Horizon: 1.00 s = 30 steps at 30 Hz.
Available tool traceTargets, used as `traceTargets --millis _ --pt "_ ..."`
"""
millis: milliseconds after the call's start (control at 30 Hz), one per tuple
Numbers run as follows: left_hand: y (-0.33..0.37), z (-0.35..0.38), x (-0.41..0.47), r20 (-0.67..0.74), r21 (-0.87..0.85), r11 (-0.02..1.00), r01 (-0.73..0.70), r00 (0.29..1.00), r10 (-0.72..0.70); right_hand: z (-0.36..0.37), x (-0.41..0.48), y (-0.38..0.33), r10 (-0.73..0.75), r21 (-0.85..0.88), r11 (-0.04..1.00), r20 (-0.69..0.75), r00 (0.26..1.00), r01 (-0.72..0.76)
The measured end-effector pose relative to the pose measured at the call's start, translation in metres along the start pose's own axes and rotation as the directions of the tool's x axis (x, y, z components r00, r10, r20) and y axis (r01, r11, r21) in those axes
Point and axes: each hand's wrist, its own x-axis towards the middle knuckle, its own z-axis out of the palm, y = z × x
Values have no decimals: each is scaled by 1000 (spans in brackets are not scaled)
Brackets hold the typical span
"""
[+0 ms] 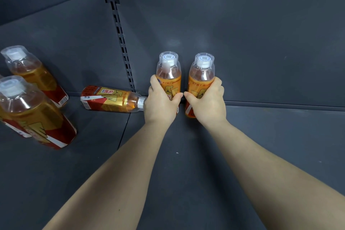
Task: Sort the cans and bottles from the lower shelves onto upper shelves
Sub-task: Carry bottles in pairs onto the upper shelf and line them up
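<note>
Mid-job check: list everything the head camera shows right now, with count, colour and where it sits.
Left-held bottle: one, amber drink, orange label, white cap; upright at the back of the shelf.
Right-held bottle: one, same colours; upright just to its right.
Fallen bottle: one, amber, red-gold label; on its side, cap pointing right.
Far-left bottles: two plainly seen, amber, red-gold labels; upright at the left edge. A possible third is cut off.
Shelf deck: one, dark grey; under everything.
Back panel: one, dark grey; behind the held pair.
Slotted upright: one, dark grey; left of that panel.
Left hand: one, bare; grips its bottle.
Right hand: one, bare; grips its bottle.
</note>
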Motion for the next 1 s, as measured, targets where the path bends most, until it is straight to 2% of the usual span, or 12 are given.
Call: traceTargets --millis 333,467,567,733,900,1000 --pt "2 -2 -7 30 -36 999 29 999 -27 -15 -11 7 74 57 995 109 991 -80" --pt "4 1 -27 15 -1 998 60 998 -60 -28 -30 15 117 25 992 143 983 -122" --pt "6 -2 -47 9 25 997 67 998 -67 -39 -49 19 130 -69 991 201 971 -118" --pt "9 -17 -91 88 73 997 -5 996 -1 -64 -89 25 55 -211 977 299 953 10" --pt "18 -36 -161 219 180 966 -184 965 143 -95 -146 36 -20 -301 943 376 926 143" --pt "17 -49 -206 268 235 943 -237 948 171 -113 -183 44 -59 -347 912 415 908 218"
